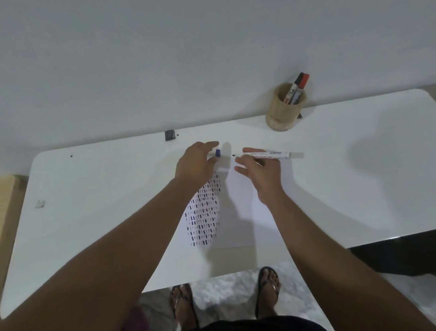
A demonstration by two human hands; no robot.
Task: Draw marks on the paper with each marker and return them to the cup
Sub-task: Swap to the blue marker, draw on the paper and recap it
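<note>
uncapped white marker held level above marked paper; two markers in cup.

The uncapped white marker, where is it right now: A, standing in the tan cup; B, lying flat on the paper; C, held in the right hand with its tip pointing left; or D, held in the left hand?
C: the right hand grips the uncapped white marker, its dark tip pointing toward the left hand, which holds the blue cap.

Head camera looks steeply down (wide-angle) over the white table.
</note>
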